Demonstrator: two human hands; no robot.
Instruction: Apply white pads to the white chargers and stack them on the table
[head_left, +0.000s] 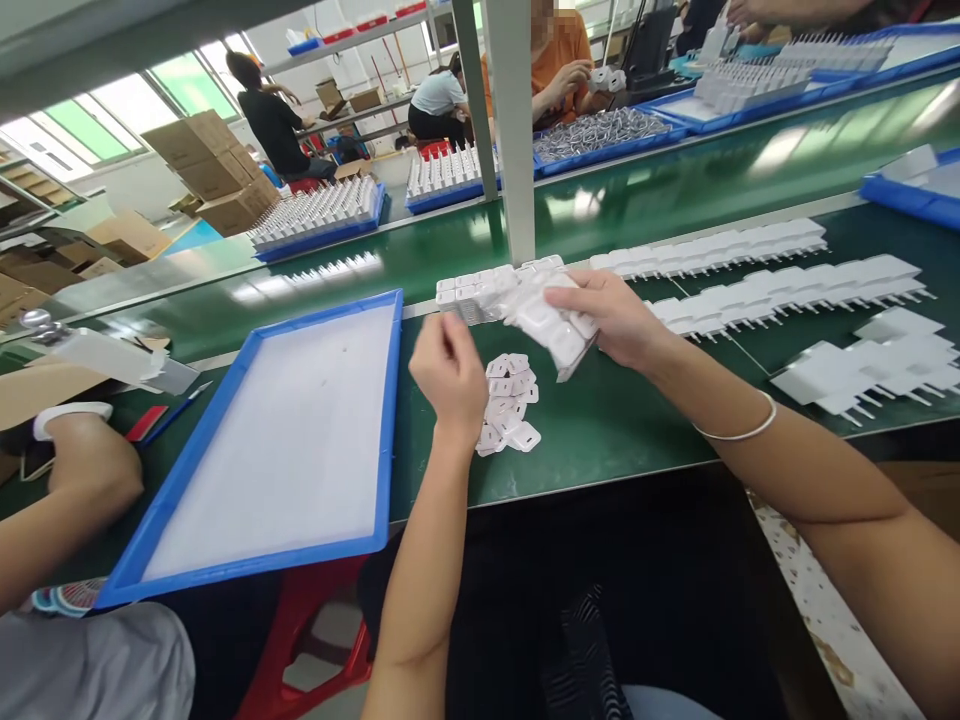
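Observation:
My right hand (616, 318) grips a bunch of white plastic pieces (551, 322), tilted above the green table. To its left, my left hand (450, 372) is closed in a fist; its curled fingers hide whatever may be inside. Between the hands and the table's front edge lies a loose pile of small white plates with slots (511, 400). Behind the left hand, stacked white pieces (472, 290) stand along a pale strip, partly covered by the bunch.
A blue-rimmed tray (391, 420) lies to the left, beside a co-worker's arm (90, 470). Overlapping rows of white parts with thin prongs (795, 290) cover the right side. A white post (510, 130) rises behind my hands. Across the line, a person handles parts near a tray of metal pieces (600, 135).

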